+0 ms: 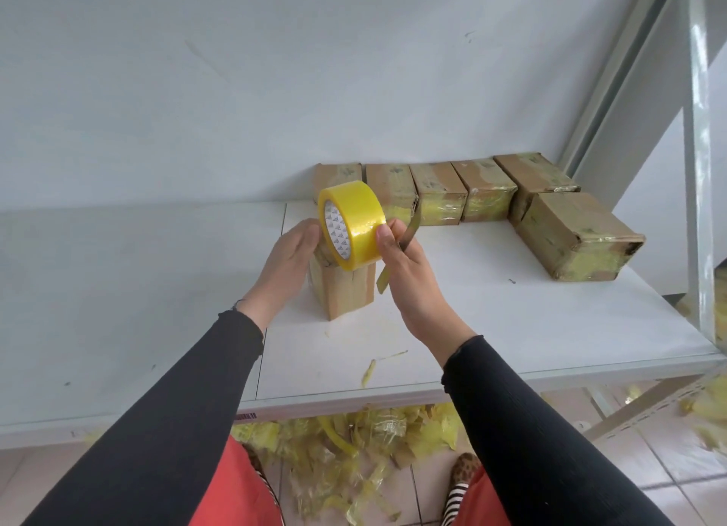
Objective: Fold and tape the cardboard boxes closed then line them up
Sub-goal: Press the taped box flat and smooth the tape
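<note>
A small cardboard box (pixel 346 289) stands on end on the white table (pixel 511 329) in front of me. Above it is a yellow tape roll (pixel 354 222), which my right hand (pixel 409 278) holds with the thumb on its outer face. A thin metal blade (pixel 409 230) also sticks up from that hand. My left hand (pixel 289 262) rests against the box's top left side and the roll's left face, fingers fairly straight. Several taped boxes (pixel 440 195) stand in a row along the back wall, and one more taped box (pixel 578 238) lies in front of the row's right end.
A grey metal shelf post (pixel 704 171) rises at the right edge of the table. Scraps of yellow tape (pixel 369 372) lie near the table's front edge. A heap of tape scraps (pixel 354 443) covers the tiled floor below.
</note>
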Demonstrator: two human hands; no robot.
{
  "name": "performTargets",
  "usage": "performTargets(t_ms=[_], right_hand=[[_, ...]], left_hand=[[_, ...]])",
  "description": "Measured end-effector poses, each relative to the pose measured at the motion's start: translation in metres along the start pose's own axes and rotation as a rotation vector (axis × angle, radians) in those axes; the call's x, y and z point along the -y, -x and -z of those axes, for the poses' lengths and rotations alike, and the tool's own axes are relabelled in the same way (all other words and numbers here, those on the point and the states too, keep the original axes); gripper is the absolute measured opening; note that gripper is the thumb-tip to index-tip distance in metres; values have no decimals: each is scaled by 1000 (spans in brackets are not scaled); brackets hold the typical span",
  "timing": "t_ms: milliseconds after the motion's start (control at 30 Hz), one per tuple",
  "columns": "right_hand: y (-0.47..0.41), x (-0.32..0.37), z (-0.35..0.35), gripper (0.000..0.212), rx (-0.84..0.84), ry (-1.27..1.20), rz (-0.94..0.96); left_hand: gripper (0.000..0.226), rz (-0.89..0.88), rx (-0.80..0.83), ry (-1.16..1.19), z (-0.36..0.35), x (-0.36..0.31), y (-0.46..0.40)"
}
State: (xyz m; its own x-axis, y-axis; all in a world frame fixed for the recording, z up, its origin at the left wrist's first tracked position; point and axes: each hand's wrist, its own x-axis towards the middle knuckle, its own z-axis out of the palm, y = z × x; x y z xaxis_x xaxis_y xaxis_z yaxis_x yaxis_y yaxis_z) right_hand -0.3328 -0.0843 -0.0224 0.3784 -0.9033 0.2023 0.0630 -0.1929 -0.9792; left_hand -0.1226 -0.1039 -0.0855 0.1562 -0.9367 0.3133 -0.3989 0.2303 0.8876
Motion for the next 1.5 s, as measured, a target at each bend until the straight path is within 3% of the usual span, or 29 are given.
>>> performTargets(t_ms=[167,367,467,567,700,767,867,1033,1167,1333,1433,1500], right_hand=[[35,-1,17,41,-20,181,-10],[60,-25,35,44,44,531,-343],[67,-30,40,46,47,482,-400],[66,-27,39,48,62,476,-411],[65,-25,39,40,106,423,-412],[68,-26,39,35,116,345,-404],[74,-29,32,31,130,138,-404],[78,-38,3,28,272,97,-379],[80,-35,-18,17,188,104,-379],[83,-32,-23,26,145,121,-423],[92,-27,-25,24,156,101,-440],[95,-27,-26,20,138,69,-466]], left_hand=[[43,-82,-11,-91,3,8,-1],[44,-92,45,-210,10,9,-8],[51,-72,92,-360,16,-5,-13],[84,-23,132,-672,12,-50,-15],[92,108,198,-1059,-39,-94,-18],[103,162,181,-1212,-63,-87,-17],[106,77,106,-1361,-71,-67,-18],[86,-98,135,-1287,-49,-51,-22],[78,-144,124,-1292,-42,-46,-28],[83,-91,135,-1270,-44,-46,-32],[86,-30,257,-948,-34,-62,-33],[84,-53,156,-548,-15,-75,-29]])
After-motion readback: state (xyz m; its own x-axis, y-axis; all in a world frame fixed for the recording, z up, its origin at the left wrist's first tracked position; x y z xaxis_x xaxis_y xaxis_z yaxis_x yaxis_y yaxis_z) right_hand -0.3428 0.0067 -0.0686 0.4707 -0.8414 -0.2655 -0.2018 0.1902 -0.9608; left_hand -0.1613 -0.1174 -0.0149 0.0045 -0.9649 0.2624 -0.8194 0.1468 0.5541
